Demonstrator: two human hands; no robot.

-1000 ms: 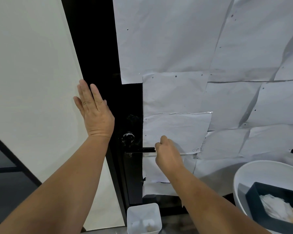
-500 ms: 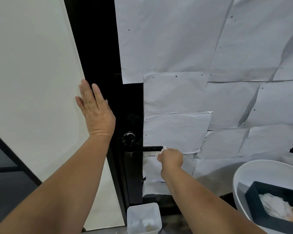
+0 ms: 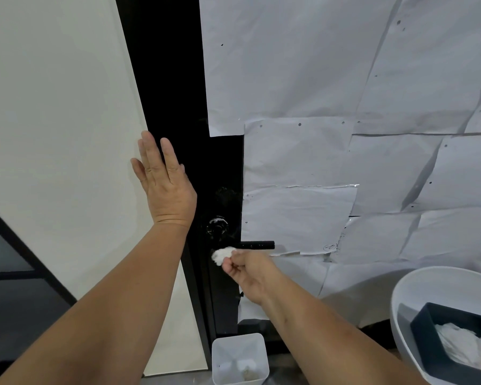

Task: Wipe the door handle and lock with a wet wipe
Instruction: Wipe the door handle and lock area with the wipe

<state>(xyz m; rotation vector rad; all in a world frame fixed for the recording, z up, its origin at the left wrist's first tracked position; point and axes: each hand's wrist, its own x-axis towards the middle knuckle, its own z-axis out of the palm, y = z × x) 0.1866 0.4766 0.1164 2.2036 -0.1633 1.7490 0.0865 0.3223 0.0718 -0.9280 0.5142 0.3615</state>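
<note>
The right hand (image 3: 250, 270) has slid from the tip of the handle (image 3: 257, 245) to its base, pinching the wet wipe (image 3: 222, 255). The lock (image 3: 217, 227) sits just above; the left hand (image 3: 165, 182) lies flat on the door, fingers straight.

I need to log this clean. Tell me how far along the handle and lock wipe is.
Under way. Done: hard to judge; the round lock shows white smears, either residue or glare. In hand: the right hand pinches a bunched wet wipe at the base of the handle, while the left hand lies flat against the door edge. Left: the bare outer end of the handle may still need wiping.
</note>
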